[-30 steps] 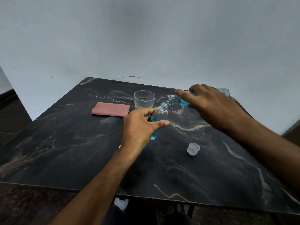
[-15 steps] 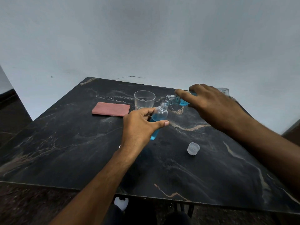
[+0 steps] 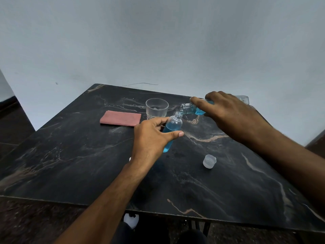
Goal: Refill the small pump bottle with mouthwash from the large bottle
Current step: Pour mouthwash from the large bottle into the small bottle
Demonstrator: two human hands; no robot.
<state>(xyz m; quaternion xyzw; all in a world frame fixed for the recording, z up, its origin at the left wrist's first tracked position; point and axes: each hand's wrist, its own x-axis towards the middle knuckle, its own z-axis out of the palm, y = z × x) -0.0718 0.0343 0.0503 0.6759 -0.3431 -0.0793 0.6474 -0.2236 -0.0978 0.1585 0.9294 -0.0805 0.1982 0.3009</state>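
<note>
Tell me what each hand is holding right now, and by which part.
Left hand grips the small bottle around its body. Right hand holds the tilted large bottle around its middle, neck free.

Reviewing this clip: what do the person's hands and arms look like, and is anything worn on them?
Both hands, left hand and right hand, are bare: no gloves, rings, watch or bracelet show. Both forearms are uncovered to the frame edge, so no sleeves are visible. No markings or cables appear on either arm.
</note>
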